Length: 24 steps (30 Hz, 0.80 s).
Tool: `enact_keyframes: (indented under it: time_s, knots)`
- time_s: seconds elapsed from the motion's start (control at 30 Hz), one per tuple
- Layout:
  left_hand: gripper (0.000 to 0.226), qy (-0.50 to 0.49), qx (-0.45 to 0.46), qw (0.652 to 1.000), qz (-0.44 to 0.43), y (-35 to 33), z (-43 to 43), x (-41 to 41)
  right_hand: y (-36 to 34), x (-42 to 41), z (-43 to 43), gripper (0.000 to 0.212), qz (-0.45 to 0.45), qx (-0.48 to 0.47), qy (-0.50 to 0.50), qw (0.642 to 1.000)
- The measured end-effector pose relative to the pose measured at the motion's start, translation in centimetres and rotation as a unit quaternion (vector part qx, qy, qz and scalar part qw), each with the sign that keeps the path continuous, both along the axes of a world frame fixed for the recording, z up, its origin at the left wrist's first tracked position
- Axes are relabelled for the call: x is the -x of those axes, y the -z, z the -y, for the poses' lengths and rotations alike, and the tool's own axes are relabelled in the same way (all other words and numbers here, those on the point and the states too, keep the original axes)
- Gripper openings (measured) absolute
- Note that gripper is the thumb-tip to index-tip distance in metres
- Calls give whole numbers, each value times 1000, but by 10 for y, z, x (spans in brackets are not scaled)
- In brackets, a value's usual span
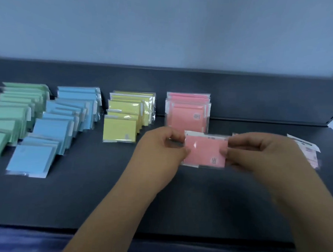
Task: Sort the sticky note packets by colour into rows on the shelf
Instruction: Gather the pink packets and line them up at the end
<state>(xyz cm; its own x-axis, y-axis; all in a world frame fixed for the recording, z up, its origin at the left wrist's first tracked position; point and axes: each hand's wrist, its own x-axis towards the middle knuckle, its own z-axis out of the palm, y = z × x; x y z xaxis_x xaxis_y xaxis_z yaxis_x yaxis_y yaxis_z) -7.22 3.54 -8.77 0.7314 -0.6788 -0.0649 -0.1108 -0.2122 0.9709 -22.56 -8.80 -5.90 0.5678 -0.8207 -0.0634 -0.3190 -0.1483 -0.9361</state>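
left hand [160, 147], right hand [257, 151] pinch one pink packet [205, 150]

Four rows of sticky note packets: one green row [10, 115], one blue row [51, 127], one yellow row [121, 123], one pink row [185, 117] (about four packets there; the others overlap too much to count). One separate pink packet [203, 150]; one loose pink pile [309, 152].

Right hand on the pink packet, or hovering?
Touching. Head view: the right hand pinches the pink packet at its right edge, thumb lying over the wrapper; left hand pinches the opposite edge.
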Motion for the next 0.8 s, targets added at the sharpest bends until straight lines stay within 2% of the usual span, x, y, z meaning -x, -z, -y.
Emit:
enact_keyframes:
  time_s: [0.1, 0.17, 0.33, 0.43, 0.57, 0.8]
  knots:
    - [16, -23, -34, 995, 96, -2, -2, -22, -2, -28, -1, 14, -30, 39, 33, 998]
    - [17, -26, -47, 991, 126, -5, 0, -34, 1, -44, 0, 12, -32, 46, 47, 997]
    - [9, -6, -66, 988, 140, -2, 13, -49, 13, -68, 5, 6, -41, 75, 68, 994]
    - [7, 15, -76, 989, 124, -1, 15, -49, 13, -73, 2, 14, -36, 76, 68, 994]
    - [21, 15, -63, 993, 96, -3, 17, -50, 12, -82, 2, 21, -42, 49, 67, 996]
    - [30, 29, -71, 991, 110, -5, 18, -48, 11, -86, 5, 21, -73, 33, 64, 995]
